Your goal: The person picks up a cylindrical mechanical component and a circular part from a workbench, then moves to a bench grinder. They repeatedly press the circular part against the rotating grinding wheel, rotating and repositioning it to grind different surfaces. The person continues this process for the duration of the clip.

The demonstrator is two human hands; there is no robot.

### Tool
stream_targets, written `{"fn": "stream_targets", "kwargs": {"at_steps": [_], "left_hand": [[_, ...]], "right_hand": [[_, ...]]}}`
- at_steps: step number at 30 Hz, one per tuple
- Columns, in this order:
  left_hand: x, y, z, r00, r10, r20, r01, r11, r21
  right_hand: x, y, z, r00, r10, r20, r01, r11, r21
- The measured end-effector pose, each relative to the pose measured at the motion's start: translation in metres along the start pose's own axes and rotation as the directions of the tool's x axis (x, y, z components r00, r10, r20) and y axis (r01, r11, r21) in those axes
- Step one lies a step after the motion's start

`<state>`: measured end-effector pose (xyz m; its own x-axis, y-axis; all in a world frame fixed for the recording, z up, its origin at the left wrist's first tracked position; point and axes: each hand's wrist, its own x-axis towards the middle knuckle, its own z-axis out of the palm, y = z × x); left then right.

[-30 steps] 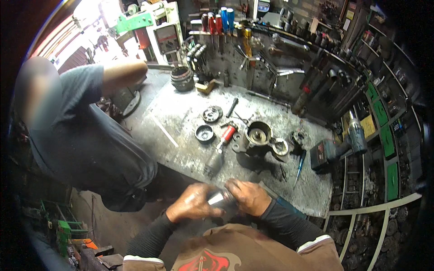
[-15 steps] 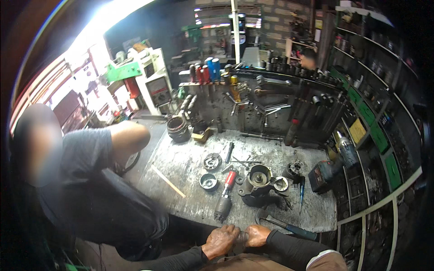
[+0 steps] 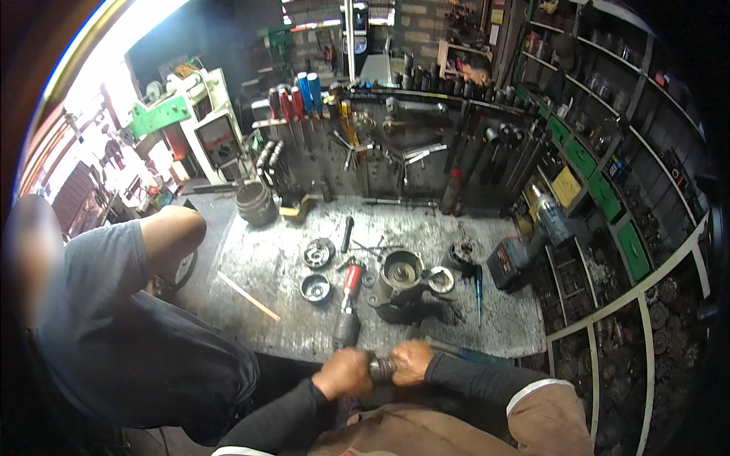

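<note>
My left hand [image 3: 344, 372] and my right hand [image 3: 411, 361] grip the two ends of a short, ribbed metal cylinder [image 3: 382, 370] at the bench's near edge. The fingers of both are wrapped round it, and its ends are hidden in my palms. Just beyond my left hand lies a dark grey cylinder [image 3: 346, 330], in line with a red-handled tool [image 3: 352, 279]. A hammer with a blue handle [image 3: 471, 353] lies beside my right hand, its head mostly covered. Ahead stands an open round metal housing [image 3: 401, 271].
On the metal workbench [image 3: 251, 262] lie two round metal parts [image 3: 315, 287], a blue screwdriver [image 3: 478, 292] and a wooden stick [image 3: 248, 295]. A dark container [image 3: 508, 264] stands right. A person in a grey shirt [image 3: 99, 266] is close at left; shelves [image 3: 601, 304] line the right.
The whole scene has shifted left and up as my head turned. My hands have moved forward with the cylinder, closer to the bench, and now cover most of the hammer's head.
</note>
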<state>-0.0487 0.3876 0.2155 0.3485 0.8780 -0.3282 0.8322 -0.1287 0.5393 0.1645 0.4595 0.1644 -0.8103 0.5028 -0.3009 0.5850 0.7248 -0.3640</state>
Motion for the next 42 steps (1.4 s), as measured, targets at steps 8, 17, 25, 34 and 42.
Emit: {"fn": "stream_targets", "kwargs": {"at_steps": [8,17,25,34,42], "left_hand": [[0.008,-0.002,-0.003,0.884,0.372,-0.282,-0.244,0.883,0.4],[0.017,-0.002,-0.005,0.963,0.212,-0.166,-0.166,0.953,0.255],[0.025,0.003,-0.015,0.99,-0.114,0.082,0.127,0.976,-0.179],[0.045,0.014,-0.022,0.993,0.021,0.114,-0.033,0.994,0.102],[0.04,0.012,-0.001,0.902,0.403,-0.157,-0.28,0.82,0.499]], "right_hand": [[0.008,0.0,-0.001,0.986,-0.12,0.113,0.057,0.89,0.452],[0.003,-0.003,0.009,0.973,0.077,-0.22,0.003,0.94,0.342],[0.001,0.001,-0.001,0.852,-0.097,-0.514,0.061,0.994,-0.087],[-0.007,0.004,-0.013,0.974,0.137,-0.181,-0.14,0.99,-0.004],[-0.006,0.01,-0.011,0.999,-0.011,0.034,-0.003,0.923,0.384]]}}
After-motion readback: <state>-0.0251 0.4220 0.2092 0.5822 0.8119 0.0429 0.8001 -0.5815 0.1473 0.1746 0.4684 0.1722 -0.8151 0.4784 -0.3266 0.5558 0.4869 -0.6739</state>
